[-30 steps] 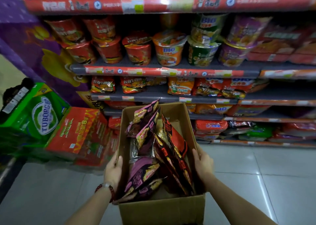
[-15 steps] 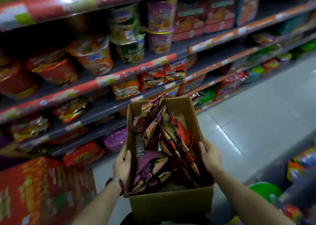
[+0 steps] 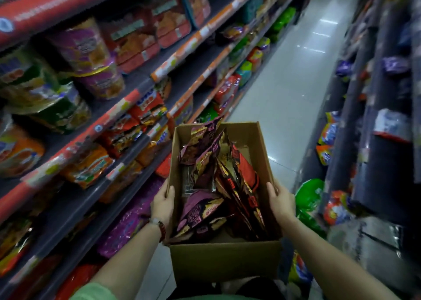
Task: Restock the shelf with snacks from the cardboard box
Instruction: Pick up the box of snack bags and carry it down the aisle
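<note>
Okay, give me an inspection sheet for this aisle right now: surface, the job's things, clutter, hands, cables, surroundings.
Surface: pale tiled floor, glossy, with light glare further down the aisle.
Job's things: open cardboard box held up in the aisle; purple snack packets and red snack packets stand and lean loosely inside.
Clutter: green bag low on the right side; other bags near it are blurred.
Hands: left hand grips the box's left wall, thumb over the rim; right hand grips the right wall; a bracelet is on the left wrist.
Cables: nothing seen.
Surroundings: left shelves stocked with noodle cups and packets; dark right shelves, contents blurred.
</note>
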The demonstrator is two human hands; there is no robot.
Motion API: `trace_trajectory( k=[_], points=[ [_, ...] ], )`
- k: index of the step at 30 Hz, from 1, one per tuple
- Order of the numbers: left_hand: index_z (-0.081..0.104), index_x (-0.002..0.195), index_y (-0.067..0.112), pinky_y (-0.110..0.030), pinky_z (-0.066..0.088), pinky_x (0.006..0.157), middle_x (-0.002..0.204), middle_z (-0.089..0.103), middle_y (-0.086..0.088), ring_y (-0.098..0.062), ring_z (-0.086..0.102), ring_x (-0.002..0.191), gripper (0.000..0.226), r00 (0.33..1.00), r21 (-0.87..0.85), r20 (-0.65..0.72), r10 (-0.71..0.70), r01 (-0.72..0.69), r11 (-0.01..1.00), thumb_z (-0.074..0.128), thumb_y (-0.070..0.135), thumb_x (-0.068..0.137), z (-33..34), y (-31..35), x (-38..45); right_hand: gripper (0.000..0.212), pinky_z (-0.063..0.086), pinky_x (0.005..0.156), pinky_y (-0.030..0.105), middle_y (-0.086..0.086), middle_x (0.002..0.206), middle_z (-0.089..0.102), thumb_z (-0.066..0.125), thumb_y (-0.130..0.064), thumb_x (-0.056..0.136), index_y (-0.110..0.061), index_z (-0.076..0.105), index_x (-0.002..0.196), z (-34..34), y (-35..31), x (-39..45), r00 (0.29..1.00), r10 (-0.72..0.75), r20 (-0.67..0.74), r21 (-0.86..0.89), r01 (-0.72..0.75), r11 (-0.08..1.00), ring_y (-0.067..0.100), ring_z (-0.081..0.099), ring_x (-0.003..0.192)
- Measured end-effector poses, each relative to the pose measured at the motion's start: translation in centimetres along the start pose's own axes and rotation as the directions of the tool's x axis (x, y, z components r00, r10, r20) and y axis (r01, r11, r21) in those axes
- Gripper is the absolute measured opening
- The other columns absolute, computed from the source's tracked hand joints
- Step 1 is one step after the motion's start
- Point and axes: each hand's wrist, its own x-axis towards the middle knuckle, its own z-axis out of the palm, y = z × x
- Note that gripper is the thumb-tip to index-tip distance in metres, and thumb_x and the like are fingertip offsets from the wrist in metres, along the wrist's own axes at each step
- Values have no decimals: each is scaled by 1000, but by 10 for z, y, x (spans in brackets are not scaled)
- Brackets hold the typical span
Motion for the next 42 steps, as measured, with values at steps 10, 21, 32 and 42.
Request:
trace_trajectory(
  k=[10, 21, 32, 42],
  points=[
    [39, 143, 15, -21, 26, 104, 146, 44, -1, -19, 38, 136, 44, 965, 92, 195, 175, -195, 976, 42, 22, 100, 80, 81, 43, 37, 45, 80, 31, 10, 113, 68, 45, -32, 98, -22, 55, 132, -55, 29, 34, 978, 161, -135, 143, -141, 980, 29, 62, 103],
    [38, 144, 17, -35, 31, 114, 146, 44, -4, -22, 40, 135, 45, 908, 145, 363, 210, -278, 950, 41, 25, 100, 140, 151, 109, 42, 53, 71, 38, -2, 92, 61, 42, -33, 99, -23, 43, 140, -79, 20, 78, 926, 331, -181, 299, -269, 916, 24, 64, 80],
    [39, 143, 12, -28, 29, 111, 147, 43, -5, -21, 40, 136, 45, 867, 125, 437, 238, -321, 939, 42, 22, 100, 183, 233, 205, 44, 43, 98, 43, 9, 131, 55, 41, -31, 100, -21, 41, 142, -84, -27, 165, 887, 391, -246, 364, -289, 885, 27, 53, 117],
    [39, 142, 10, -27, 29, 109, 146, 43, -5, -21, 39, 136, 44, 878, 172, 414, 241, -336, 926, 42, 20, 100, 265, 301, 284, 43, 42, 97, 43, 12, 123, 63, 42, -36, 99, -25, 46, 140, -116, -31, 304, 882, 405, -242, 310, -325, 894, 34, 55, 115]
  ],
)
